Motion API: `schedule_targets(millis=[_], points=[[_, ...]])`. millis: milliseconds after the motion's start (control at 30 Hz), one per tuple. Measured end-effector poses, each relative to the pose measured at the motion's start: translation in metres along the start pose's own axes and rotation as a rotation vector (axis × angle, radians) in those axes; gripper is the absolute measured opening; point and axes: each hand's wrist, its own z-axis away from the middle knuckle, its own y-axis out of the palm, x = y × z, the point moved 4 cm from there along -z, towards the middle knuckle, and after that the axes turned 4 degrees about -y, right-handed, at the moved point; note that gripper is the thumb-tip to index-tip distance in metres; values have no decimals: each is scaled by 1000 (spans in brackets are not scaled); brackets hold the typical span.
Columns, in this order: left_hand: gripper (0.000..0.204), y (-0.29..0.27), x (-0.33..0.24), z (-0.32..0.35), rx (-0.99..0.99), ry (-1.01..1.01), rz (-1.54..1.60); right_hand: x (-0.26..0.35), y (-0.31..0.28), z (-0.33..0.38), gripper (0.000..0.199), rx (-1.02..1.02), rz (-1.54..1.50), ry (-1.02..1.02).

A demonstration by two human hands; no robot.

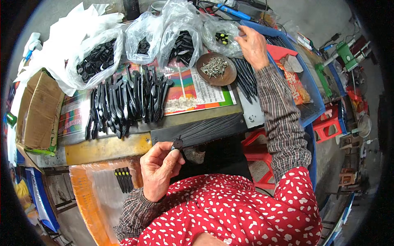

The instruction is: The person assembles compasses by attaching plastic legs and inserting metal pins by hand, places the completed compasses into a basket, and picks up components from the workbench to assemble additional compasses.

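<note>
My left hand (159, 168) is closed, thumb and fingers pinching a black plastic piece with a round, disc-like head (177, 143) in front of the table's near edge. My right hand (253, 47) is stretched to the far right, at the rim of a clear plastic bag (230, 28). Its thumb and forefinger look apart, with nothing visible between them. Small black and yellow-green parts (222, 38) lie inside that bag. Just left of my right forearm, a brown round dish (204, 78) holds a heap of small metal screws or pins.
Many black handle-like pieces (127, 100) lie in rows on the table, with slim black ones (245, 78) beside the dish. Bags of black parts (96, 59) line the back. A cardboard box (39, 112) stands left, a blue crate (314, 108) right, an orange basket (84, 201) below.
</note>
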Motion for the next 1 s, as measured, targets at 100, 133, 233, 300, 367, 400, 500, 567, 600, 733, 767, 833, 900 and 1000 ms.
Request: schedule_targets(millis=[100,133,233,300,367,400,500,567,600,733,767,833,900,1000], points=[[10,-2,1,0,2,-12,20,41,-18,30,26,150,-186,-83],[10,-1,1,-1,15,-15,18,53,-22,41,24,271,-297,-99],[11,-2,2,-2,35,-46,67,64,-15,66,22,414,-284,-74],[11,-1,3,-2,39,-57,56,66,-19,74,23,395,-240,-128],[12,0,5,-3,40,-64,45,67,-20,82,32,407,-173,-184],[12,0,6,-3,33,-62,42,67,-20,85,32,407,-176,-183],[12,3,6,-3,37,-64,39,64,-19,93,42,417,-98,-204],[12,3,5,-3,43,-67,37,65,-18,94,41,408,-105,-195],[12,4,5,-3,41,-62,38,66,-17,94,40,399,-108,-188],[12,6,5,-4,4,-51,-2,68,-16,94,39,420,-122,-167],[12,7,5,-4,2,-53,-3,67,-15,94,38,420,-114,-178],[12,7,4,-4,8,-48,-1,68,-15,94,37,421,-107,-190],[12,7,6,-4,4,-43,2,70,-16,93,35,399,-116,-198],[11,6,6,-4,6,-35,-8,72,-17,94,33,408,-100,-212]])
